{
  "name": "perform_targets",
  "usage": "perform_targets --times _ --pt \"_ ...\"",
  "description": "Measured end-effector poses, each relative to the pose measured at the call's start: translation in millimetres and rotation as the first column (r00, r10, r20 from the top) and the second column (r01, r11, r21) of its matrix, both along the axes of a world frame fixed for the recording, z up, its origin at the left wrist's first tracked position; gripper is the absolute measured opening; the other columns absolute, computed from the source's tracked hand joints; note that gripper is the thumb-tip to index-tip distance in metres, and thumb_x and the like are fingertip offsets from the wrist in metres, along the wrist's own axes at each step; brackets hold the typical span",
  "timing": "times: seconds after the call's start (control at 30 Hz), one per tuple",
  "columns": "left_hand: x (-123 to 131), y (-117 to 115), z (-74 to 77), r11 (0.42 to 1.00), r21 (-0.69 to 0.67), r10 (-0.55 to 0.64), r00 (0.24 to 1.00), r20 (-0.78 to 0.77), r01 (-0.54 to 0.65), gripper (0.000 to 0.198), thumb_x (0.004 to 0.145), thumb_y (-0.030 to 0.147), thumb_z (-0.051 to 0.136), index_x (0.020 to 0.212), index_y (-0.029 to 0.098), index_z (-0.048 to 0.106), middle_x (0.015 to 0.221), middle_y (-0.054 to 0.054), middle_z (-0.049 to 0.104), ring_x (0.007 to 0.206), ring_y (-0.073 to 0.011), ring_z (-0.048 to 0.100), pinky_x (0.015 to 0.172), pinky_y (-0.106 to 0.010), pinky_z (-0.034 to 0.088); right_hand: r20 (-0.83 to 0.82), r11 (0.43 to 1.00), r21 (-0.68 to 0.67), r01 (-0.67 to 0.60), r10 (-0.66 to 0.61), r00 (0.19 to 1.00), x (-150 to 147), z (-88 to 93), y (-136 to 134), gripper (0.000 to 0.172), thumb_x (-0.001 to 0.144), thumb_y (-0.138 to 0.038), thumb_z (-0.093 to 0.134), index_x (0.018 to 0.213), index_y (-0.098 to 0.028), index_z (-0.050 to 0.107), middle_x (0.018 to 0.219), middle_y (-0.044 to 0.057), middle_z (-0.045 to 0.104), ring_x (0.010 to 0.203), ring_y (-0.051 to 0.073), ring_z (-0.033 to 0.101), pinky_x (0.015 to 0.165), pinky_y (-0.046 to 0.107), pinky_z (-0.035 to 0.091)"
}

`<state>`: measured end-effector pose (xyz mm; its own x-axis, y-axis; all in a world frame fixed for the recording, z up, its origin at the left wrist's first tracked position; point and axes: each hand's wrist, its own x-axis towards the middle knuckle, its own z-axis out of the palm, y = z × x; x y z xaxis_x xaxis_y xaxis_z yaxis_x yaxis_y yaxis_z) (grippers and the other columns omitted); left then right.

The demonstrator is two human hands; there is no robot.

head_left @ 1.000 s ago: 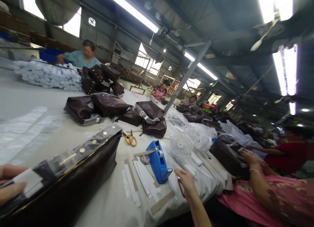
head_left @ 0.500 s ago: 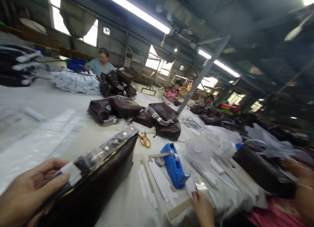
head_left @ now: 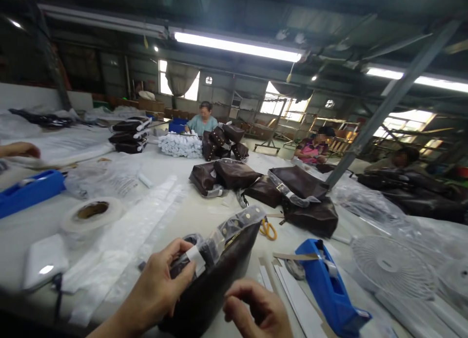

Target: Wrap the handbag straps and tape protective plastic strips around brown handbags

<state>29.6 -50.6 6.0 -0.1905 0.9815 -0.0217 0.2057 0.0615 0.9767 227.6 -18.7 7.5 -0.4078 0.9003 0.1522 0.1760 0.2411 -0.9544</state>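
Right hand [head_left: 258, 309]: just beside the bag's near right side, fingers curled toward the thumb; whether they hold anything I cannot tell.
Left hand [head_left: 159, 279]: gripping the wrapped strap between thumb and fingers, at a white paper band [head_left: 196, 258].
Dark brown leather bag [head_left: 223, 279]: tilted in front of the person, over the counter [head_left: 199, 216], its top edge slanting up to the right.
Wrapped strap [head_left: 239, 223]: in clear plastic along that edge, gold studs showing through.
Blue tape dispenser [head_left: 321, 282]: on the counter, right of the bag.
White card strips [head_left: 298, 299]: between bag and dispenser.
White fan [head_left: 393, 262]: right of the dispenser.
Scissors [head_left: 269, 230]: yellow-orange handles visible just past the bag's far end.
Brown bags [head_left: 310, 216]: heaped farther back.
Person in teal [head_left: 201, 124]: beyond a pale bundled pile [head_left: 179, 145].
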Motion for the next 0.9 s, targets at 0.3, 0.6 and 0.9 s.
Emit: perform_targets --times 0.3,0.6,0.9 --pt "7.6 -4.0 -9.2 0.996 0.092 0.008 0.998 -0.068 -0.001 0.022 0.084 0.038 0.058 0.098 0.020 0.057 0.060 0.001 0.064 0.036 -0.0137 0.058 0.035 -0.018 0.042 -0.066 0.993 -0.118 0.000 -0.008 0.998 -42.2 -8.3 9.8 0.036 0.079 -0.050 0.067 0.073 -0.014 0.068 0.061 0.001 0.062 0.059 0.012 0.053 0.055 0.022 0.041" --pt "3.1 1.1 -19.1 0.985 0.164 0.067 0.991 -0.111 -0.049 0.016 0.079 0.033 0.063 0.091 0.023 0.065 0.066 -0.001 0.068 0.037 -0.0135 0.056 0.035 -0.019 0.042 -0.032 0.984 -0.077 0.163 -0.166 0.986 -54.3 -17.6 10.5 0.040 0.074 -0.054 0.068 0.062 -0.015 0.067 0.052 0.000 0.056 0.051 0.011 0.046 0.046 0.021 0.035" --pt "0.6 0.3 -11.9 0.997 0.075 0.016 1.000 0.015 -0.017 0.024 0.082 0.040 0.059 0.094 0.019 0.063 0.050 0.002 0.059 0.034 -0.0133 0.054 0.033 -0.018 0.039 -0.030 0.972 -0.071 0.224 -0.226 0.974 -67.5 -32.4 17.0 0.046 0.072 -0.058 0.067 0.056 -0.016 0.061 0.049 -0.002 0.050 0.049 0.009 0.040 0.045 0.021 0.033"
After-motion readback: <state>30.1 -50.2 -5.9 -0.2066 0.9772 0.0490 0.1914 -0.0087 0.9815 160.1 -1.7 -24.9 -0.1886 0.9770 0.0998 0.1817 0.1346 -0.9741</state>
